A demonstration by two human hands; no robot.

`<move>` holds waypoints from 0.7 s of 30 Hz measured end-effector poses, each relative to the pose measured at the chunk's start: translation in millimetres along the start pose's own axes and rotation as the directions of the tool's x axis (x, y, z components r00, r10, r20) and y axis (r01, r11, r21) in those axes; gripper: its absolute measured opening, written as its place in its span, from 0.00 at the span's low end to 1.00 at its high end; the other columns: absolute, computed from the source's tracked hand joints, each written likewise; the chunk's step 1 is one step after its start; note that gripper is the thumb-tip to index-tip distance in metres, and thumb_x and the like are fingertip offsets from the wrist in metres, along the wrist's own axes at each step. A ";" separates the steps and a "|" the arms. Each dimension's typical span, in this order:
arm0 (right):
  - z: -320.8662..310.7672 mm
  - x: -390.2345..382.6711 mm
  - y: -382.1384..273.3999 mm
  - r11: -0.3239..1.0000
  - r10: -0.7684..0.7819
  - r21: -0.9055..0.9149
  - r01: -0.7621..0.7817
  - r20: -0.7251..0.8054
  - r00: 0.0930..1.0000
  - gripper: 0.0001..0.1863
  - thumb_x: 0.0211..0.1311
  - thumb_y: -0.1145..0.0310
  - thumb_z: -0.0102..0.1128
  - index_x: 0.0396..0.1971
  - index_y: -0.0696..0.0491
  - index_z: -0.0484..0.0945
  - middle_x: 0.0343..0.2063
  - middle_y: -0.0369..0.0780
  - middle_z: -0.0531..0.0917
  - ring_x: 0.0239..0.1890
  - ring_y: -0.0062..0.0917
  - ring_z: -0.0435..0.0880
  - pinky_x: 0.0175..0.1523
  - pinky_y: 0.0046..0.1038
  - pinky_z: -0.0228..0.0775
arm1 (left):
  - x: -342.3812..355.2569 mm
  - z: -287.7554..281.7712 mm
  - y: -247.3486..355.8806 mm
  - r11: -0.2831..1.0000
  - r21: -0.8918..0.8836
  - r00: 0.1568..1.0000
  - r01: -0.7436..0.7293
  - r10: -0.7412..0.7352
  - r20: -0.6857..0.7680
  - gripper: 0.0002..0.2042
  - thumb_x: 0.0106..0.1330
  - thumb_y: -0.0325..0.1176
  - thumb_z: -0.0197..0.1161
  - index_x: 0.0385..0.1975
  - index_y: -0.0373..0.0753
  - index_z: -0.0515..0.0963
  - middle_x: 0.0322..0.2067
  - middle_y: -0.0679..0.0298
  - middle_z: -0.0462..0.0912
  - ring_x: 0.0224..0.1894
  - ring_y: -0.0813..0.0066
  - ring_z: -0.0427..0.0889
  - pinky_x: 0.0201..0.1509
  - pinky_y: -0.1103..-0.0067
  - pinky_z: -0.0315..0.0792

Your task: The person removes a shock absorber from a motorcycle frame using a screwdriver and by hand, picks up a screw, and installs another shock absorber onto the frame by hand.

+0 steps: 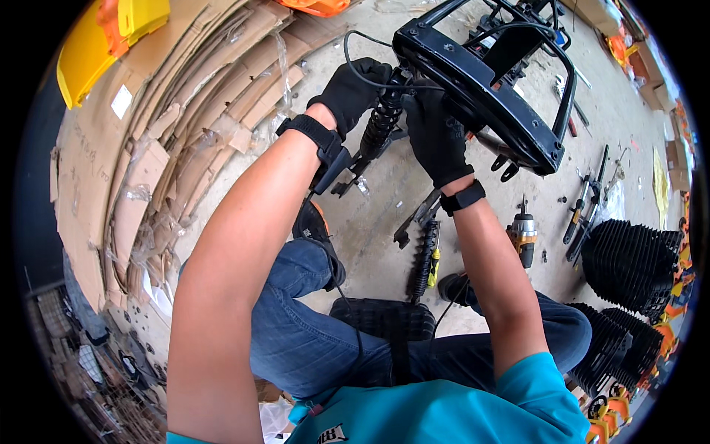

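Note:
I wear black gloves. My left hand is closed at the upper end of a black coil-spring shock absorber, under a looped black cable; what its fingers hold is unclear. My right hand reaches up beside the shock, fingers closed at the underside of a black metal frame, its grip partly hidden. The shock hangs at an angle between my hands, with a metal arm at its lower end. Below lie another spring shock, a yellow screwdriver and a metal bracket. A cordless driver stands right of my forearm.
Flattened cardboard stacks fill the left, topped by a yellow panel. At right are long metal parts, stacked black ribbed parts and orange items along the edge. My knees flank a black padded object on the concrete floor.

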State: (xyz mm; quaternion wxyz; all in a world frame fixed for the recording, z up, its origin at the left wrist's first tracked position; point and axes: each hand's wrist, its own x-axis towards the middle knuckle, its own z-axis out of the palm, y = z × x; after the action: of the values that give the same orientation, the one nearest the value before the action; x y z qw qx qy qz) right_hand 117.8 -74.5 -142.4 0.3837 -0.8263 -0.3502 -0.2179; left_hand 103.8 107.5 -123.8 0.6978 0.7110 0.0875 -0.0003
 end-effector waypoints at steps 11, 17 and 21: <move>9.7 -2.7 34.0 0.756 -0.189 -0.542 0.366 0.354 0.916 0.08 0.68 0.70 0.53 0.44 0.54 0.76 0.39 0.43 0.77 0.44 0.31 0.77 0.51 0.33 0.68 | -0.8 4.6 -0.2 0.999 0.038 0.999 -0.039 0.038 0.012 0.07 0.72 0.39 0.57 0.34 0.46 0.78 0.24 0.77 0.73 0.23 0.89 0.68 0.25 0.88 0.61; -3.1 1.4 -3.8 0.976 0.180 0.107 -0.191 0.106 0.978 0.08 0.65 0.69 0.58 0.43 0.52 0.78 0.34 0.44 0.81 0.39 0.35 0.81 0.44 0.34 0.72 | -0.1 -1.2 -8.8 0.995 0.050 0.996 -0.090 0.088 0.033 0.05 0.71 0.33 0.55 0.33 0.46 0.77 0.24 0.76 0.72 0.25 0.88 0.68 0.28 0.87 0.63; 1.4 0.2 0.7 0.990 -0.108 -0.092 0.104 -0.032 0.994 0.09 0.65 0.70 0.58 0.44 0.52 0.78 0.32 0.44 0.80 0.37 0.38 0.80 0.43 0.35 0.72 | 5.1 -4.7 -11.8 0.987 0.100 0.992 -0.123 0.120 0.032 0.05 0.70 0.31 0.55 0.33 0.46 0.77 0.24 0.76 0.72 0.25 0.87 0.68 0.28 0.87 0.63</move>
State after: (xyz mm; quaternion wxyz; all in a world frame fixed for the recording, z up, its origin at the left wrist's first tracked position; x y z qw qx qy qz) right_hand 118.6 -73.7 -143.5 0.3404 -0.8188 -0.3763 -0.2686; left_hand 106.7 112.9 -136.0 0.6605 0.7495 0.0349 0.0286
